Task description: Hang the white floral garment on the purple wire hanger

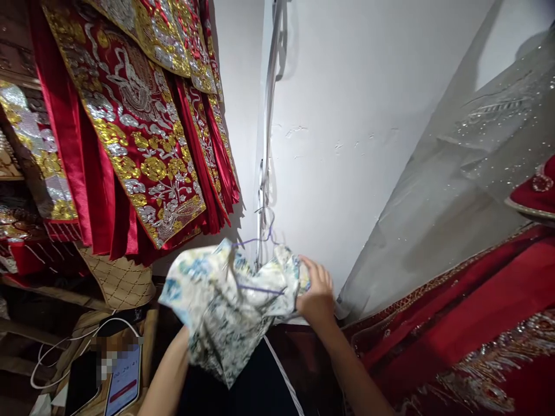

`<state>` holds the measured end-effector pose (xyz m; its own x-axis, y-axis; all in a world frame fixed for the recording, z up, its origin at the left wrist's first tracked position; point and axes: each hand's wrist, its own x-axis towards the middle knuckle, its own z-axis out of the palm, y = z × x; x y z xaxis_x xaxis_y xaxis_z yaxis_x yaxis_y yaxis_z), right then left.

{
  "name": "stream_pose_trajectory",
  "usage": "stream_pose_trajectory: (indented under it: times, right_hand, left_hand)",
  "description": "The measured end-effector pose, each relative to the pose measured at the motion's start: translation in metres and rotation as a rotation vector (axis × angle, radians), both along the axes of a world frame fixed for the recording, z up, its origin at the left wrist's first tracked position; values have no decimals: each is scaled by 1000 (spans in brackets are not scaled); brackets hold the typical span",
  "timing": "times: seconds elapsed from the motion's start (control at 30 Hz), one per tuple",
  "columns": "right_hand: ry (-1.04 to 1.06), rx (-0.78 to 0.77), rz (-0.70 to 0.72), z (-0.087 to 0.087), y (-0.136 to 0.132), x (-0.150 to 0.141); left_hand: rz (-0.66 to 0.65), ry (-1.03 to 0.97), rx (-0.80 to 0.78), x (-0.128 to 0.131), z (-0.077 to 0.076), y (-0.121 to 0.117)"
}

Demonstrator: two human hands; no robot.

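Note:
A white garment with a blue, yellow and grey floral print is spread in front of me, partly blurred. A thin purple clothes hanger runs through it, its hook rising above the neckline close to the wall. My right hand is closed on the right shoulder of the garment, fingers over its edge. Cloth hides my left hand; only that forearm shows, reaching up behind the garment's left side. Whether the hanger's hook touches the metal strip behind it I cannot tell.
Red embroidered costumes hang at the left. A metal strip runs down the white wall. Sheer glittery fabric and red cloth fill the right. A lit phone and white cable are at lower left.

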<state>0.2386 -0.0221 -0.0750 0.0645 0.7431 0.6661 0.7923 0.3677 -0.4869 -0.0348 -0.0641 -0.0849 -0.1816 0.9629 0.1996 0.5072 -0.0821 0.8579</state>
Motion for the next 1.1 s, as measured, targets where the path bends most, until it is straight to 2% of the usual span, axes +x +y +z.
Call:
stream_pose_trajectory:
  times: [0.03,0.1,0.17,0.2,0.27,0.3,0.37,0.47,0.57,0.63,0.7,0.83,0.97,1.1]
  right_hand:
    - [4,-7,-59,11,7,5]
    - [-7,-25,-125,36,23,8]
    - [-39,-38,-98,60,37,3]
    - [-57,-43,-57,68,41,-2]
    - [-82,-46,38,74,43,-13]
    - [-82,-39,72,70,40,-18]
    - [-29,-3,99,50,26,-26]
    - [253,-11,129,-5,-7,-29]
    - [690,-305,218,-60,-39,-36]
    - [828,-522,329,-83,-50,-47]
    - [865,-632,406,-89,-51,-61]
    - [879,-654,500,-76,-40,-82]
    - [853,-774,584,-76,-42,-91]
    - [861,-779,637,-76,-53,-92]
  left_hand:
    - [2,-81,-22,-5,-8,-4]
    - [-41,-501,-91,-10,-21,-9]
    - [-15,-899,-162,-6,-31,-8]
    - [35,-1023,-191,-1,-34,-6]
    - [160,-1103,-218,9,-41,-3]
    - [199,-1128,-227,14,-44,-3]
    - [203,-1198,-218,21,-52,-5]
    - [135,-1252,-241,23,-66,-17]
    - [129,-1236,-337,23,-75,-31]
    - [130,-1223,-398,26,-77,-37]
    - [98,-1221,-439,32,-76,-42]
    - [21,-1206,-457,38,-70,-46]
    - [4,-1158,-440,30,-69,-46]
    - [-12,-1146,-419,19,-72,-45]
